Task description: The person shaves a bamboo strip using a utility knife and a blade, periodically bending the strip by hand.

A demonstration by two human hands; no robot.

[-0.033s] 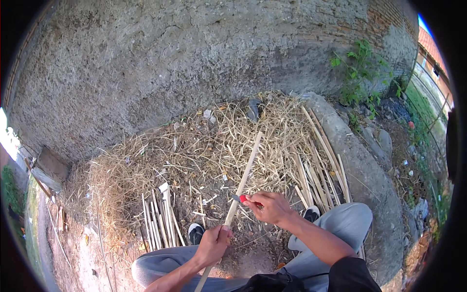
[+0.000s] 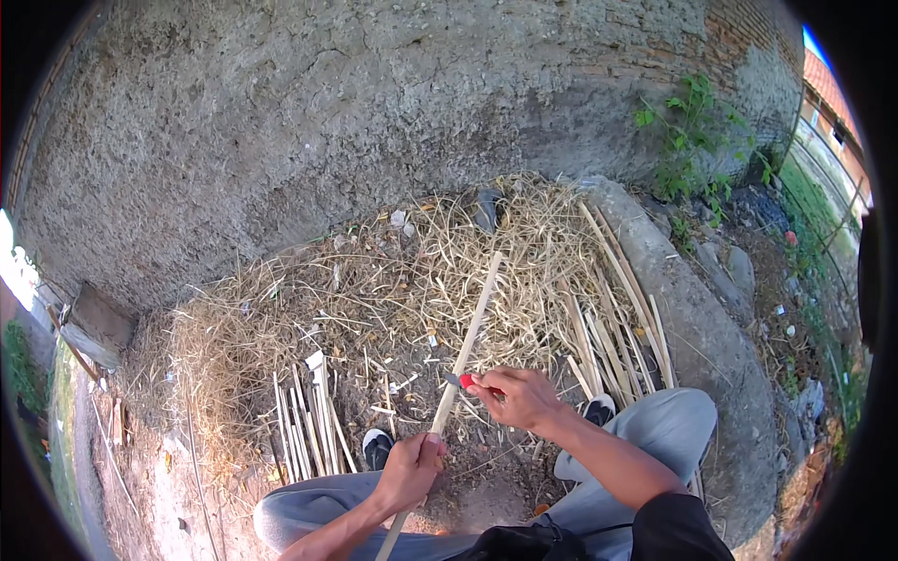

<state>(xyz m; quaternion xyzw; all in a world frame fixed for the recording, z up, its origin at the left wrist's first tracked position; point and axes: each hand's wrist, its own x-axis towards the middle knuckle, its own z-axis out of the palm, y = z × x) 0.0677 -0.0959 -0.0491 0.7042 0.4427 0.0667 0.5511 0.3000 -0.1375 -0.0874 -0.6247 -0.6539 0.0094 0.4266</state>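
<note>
A long pale strip of split wood or bamboo (image 2: pixel 477 316) slants from my lap up and away over the shavings. My left hand (image 2: pixel 409 472) is closed around its lower part, and the near end runs down past my wrist. In my right hand (image 2: pixel 519 399) I grip a small knife with a red handle (image 2: pixel 469 381). Its short dark blade (image 2: pixel 454 379) lies against the strip, a little beyond my left hand. My right fingers cover most of the handle.
Curly shavings (image 2: pixel 374 280) cover the ground up to a rough grey wall (image 2: pixel 355 140). Strips lie bundled by my left shoe (image 2: pixel 304 421) and right shoe (image 2: pixel 622 351). A concrete ledge (image 2: pixel 720 402) curves along the right, with a green plant (image 2: pixel 692 131) beyond it.
</note>
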